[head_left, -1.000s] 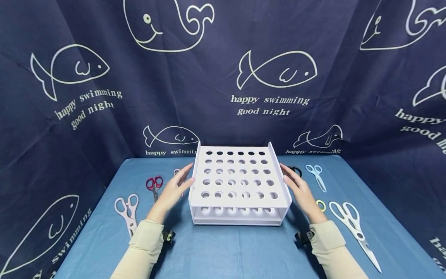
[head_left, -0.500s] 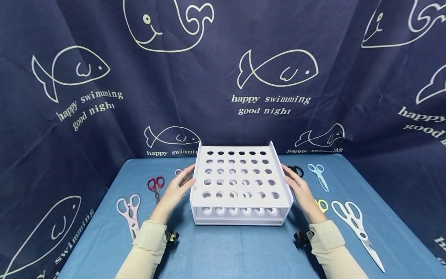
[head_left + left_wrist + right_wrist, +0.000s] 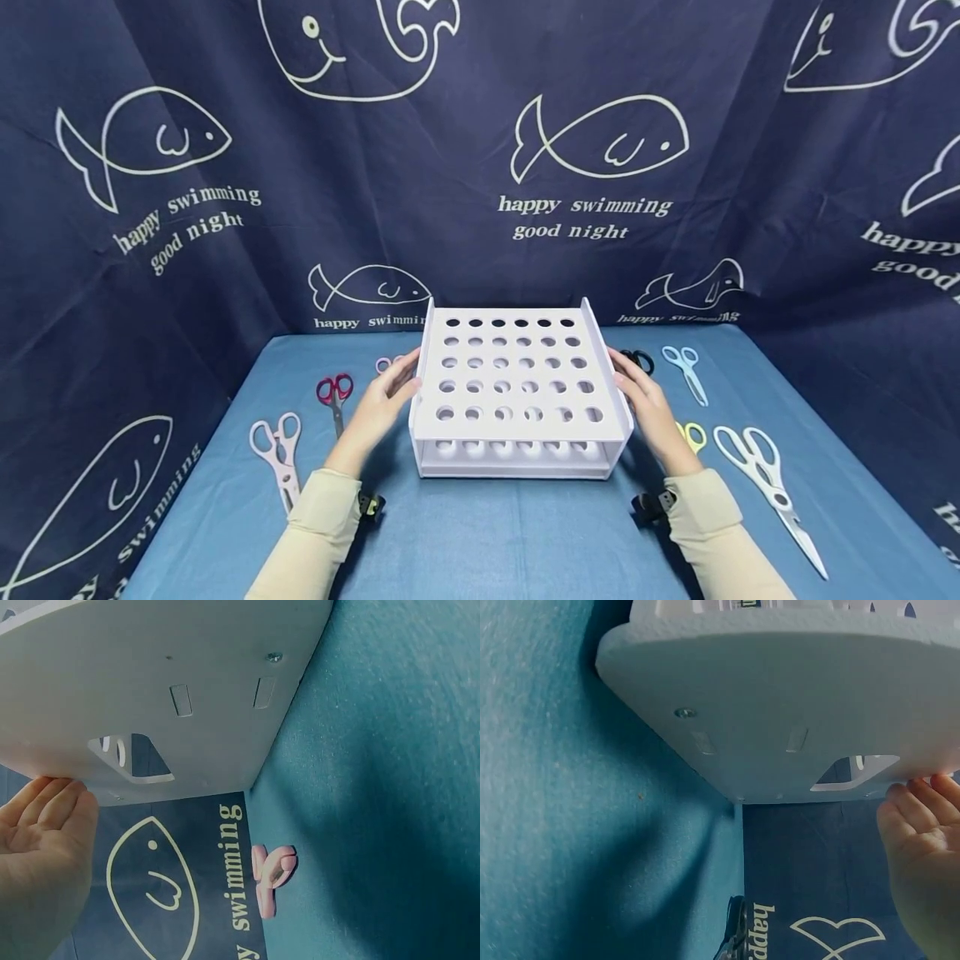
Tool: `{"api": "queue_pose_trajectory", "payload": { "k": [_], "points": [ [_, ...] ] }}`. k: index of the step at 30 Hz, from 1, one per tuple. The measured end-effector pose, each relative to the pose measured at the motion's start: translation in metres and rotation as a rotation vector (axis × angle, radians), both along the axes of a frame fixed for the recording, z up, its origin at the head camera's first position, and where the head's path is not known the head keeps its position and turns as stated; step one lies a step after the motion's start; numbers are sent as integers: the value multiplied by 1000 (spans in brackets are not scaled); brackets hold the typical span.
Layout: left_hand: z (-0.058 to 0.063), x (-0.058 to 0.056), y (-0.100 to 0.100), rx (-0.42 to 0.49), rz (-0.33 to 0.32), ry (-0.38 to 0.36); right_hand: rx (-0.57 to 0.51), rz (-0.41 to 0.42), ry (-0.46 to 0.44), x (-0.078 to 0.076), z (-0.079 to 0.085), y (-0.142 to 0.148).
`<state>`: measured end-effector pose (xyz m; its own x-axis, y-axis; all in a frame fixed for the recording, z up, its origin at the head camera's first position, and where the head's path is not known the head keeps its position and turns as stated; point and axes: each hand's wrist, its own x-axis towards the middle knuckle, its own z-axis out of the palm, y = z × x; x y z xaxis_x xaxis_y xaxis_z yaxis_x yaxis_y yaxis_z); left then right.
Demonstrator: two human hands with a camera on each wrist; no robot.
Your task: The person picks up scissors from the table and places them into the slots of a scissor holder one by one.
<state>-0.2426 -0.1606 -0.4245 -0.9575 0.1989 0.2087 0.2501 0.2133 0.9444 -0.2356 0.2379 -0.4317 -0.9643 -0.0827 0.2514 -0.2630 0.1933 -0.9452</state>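
Note:
A white rack (image 3: 512, 375) with rows of round holes stands mid-table, its sloping top facing me in the head view. My left hand (image 3: 377, 408) lies along its left side wall, fingertips touching the panel with the fingers nearly straight. On the opposite wall, my right hand (image 3: 651, 412) touches in the same way. The left wrist view has the left fingers (image 3: 56, 802) against the outer side panel (image 3: 217, 750), beside a cut-out handle hole. In the right wrist view, the right fingertips (image 3: 922, 787) meet the other panel (image 3: 742, 697), also near its handle hole.
Left of the rack lie pink scissors (image 3: 281, 458), red scissors (image 3: 334, 396) and small pink-purple scissors (image 3: 383, 364). On the right are black scissors (image 3: 637, 361), light blue scissors (image 3: 686, 373), yellow-handled scissors (image 3: 694, 435) and large white scissors (image 3: 772, 492). A navy curtain (image 3: 465, 200) hangs behind.
The head view has shifted slightly. Both hands stay at the rack's sides, and the rack and scissors keep their places on the table.

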Motion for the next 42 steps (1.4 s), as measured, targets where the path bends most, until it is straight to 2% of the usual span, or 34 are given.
{"api": "queue_pose_trajectory", "payload": {
  "k": [11,19,26,33,37,40,42],
  "points": [
    [-2,-4,2,73,-15,-6,1,10,19,-1,4,1],
    [-2,-1,2,50,-6,-2,8,18,23,0,4,1],
    [-2,0,1,62,-17,5,43,23,62,0,6,2],
    [-1,0,0,74,-5,10,32,106,106,-6,9,10],
    [1,-1,3,90,-12,1,-23,147,132,-9,12,20],
    [1,0,4,106,-26,-9,27,125,124,-8,14,31],
    [1,1,3,110,-23,-12,102,94,118,-7,14,38]
  ]
}}
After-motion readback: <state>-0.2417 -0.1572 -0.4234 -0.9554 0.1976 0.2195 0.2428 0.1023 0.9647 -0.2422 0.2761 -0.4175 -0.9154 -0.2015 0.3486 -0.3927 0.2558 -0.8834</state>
